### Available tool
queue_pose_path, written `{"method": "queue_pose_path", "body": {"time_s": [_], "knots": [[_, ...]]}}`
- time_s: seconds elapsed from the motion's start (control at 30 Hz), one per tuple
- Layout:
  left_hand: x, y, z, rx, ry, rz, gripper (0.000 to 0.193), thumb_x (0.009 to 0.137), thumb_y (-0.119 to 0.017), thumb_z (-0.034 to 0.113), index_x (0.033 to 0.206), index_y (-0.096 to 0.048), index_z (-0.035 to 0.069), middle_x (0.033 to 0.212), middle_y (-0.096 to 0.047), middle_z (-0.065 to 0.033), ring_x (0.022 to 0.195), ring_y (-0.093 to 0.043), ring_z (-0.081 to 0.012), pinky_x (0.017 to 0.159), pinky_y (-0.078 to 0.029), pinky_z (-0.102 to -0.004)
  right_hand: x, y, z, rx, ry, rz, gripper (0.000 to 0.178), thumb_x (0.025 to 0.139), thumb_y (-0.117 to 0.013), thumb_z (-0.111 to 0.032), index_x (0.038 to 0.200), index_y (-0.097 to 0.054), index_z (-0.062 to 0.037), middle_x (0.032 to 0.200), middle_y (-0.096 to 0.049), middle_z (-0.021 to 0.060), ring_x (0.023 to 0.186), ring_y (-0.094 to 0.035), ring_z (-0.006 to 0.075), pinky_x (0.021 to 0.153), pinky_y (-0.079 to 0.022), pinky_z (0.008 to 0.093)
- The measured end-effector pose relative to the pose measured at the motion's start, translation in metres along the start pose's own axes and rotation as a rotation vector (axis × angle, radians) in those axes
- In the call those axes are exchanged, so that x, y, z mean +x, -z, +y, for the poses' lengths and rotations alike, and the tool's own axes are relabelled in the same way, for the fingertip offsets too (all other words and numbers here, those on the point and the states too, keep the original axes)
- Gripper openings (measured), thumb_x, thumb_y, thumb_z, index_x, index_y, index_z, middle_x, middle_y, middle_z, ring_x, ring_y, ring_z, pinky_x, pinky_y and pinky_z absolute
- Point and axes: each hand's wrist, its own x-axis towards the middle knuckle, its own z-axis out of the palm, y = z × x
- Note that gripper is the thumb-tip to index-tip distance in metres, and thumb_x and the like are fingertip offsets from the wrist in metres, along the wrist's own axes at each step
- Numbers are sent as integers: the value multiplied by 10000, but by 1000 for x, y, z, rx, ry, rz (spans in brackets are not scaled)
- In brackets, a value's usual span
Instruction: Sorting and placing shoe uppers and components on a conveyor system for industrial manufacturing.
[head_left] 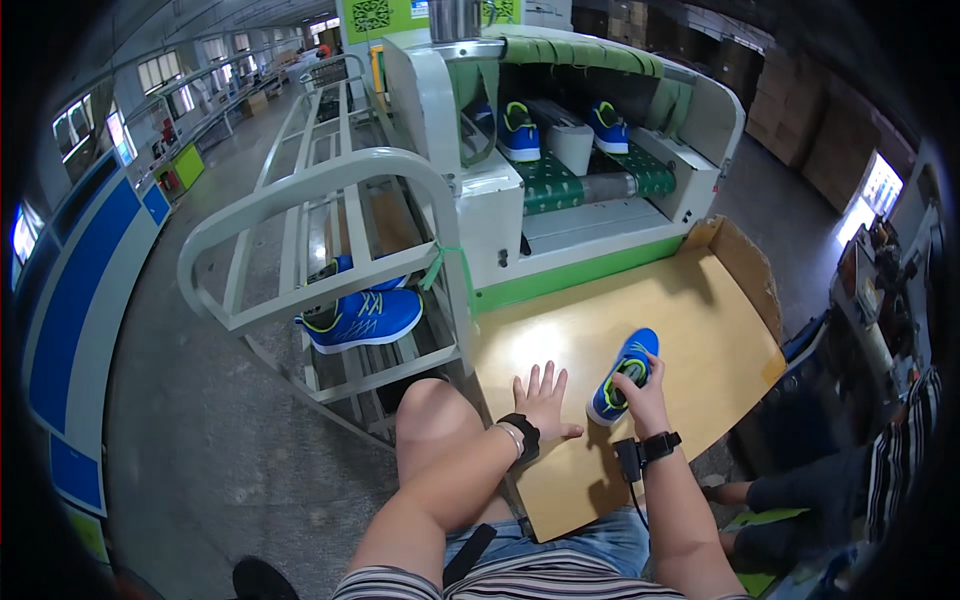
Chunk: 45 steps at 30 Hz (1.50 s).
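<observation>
A blue sneaker [636, 350] with yellow-green lining and a white sole is on the wooden board in front of me. My right hand [645, 390] grips it by the ankle opening, thumb on one side and fingers on the other. To its left, my left hand [543, 402] is spread over the board with nothing in it; whether the palm touches the wood I cannot tell. Another blue sneaker [365, 318] sits on the metal rack [330, 165] at left, with part of one more behind it. Two blue sneakers, a left one [519, 133] and a right one [610, 128], stand inside the machine.
The wooden board [700, 310] reaches from my lap to the white and green machine [480, 215], whose green belt [550, 190] faces me. A cardboard flap [745, 270] edges the board's far right. Another person's striped sleeve [900, 450] shows at right.
</observation>
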Motion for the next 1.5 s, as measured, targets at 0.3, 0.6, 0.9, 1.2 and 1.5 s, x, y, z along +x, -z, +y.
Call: {"method": "queue_pose_path", "body": {"time_s": [0.3,0.6,0.9,1.2,1.5], "knots": [[2,11,-21,-262,-152,-74,1212,643,-830,618,1551,-233,82,1641,-123,-239,1515,-27,-474,1167,-42,-682,-40,-9,3,-75,-25,-333,631,783,-619,-68,1378,-411,-60,1297,-500,164,1192,-506,262,1024,-434,358],[-21,17,-1,-124,-158,60,1153,744,-822,389,1580,-117,27,1630,-185,-235,1512,-110,-460,1181,-120,-646,-56,-22,11,-125,216,-117,616,792,-631,-89,1378,-457,-10,1340,-491,232,1288,-479,375,1106,-380,409],[-17,16,-5,-122,-171,75,1138,753,-824,380,1582,-125,34,1625,-211,-226,1505,-142,-459,1176,-159,-648,-58,-22,9,-118,227,-92,605,817,-648,-118,1384,-470,-1,1345,-501,249,1271,-504,384,1101,-396,407],[-12,12,-3,-151,-174,74,1172,716,-858,356,1574,-132,22,1624,-216,-225,1497,-154,-469,1174,-139,-645,-56,-16,8,-171,221,-97,635,822,-653,-154,1416,-460,-37,1354,-501,238,1290,-496,367,1115,-387,402],[-18,18,4,-175,-167,63,1178,699,-877,278,1576,-127,43,1616,-238,-198,1498,-146,-472,1164,-127,-671,-58,-18,13,-208,226,-68,620,825,-649,-196,1405,-472,-65,1357,-505,239,1261,-506,400,1093,-413,424]]}}
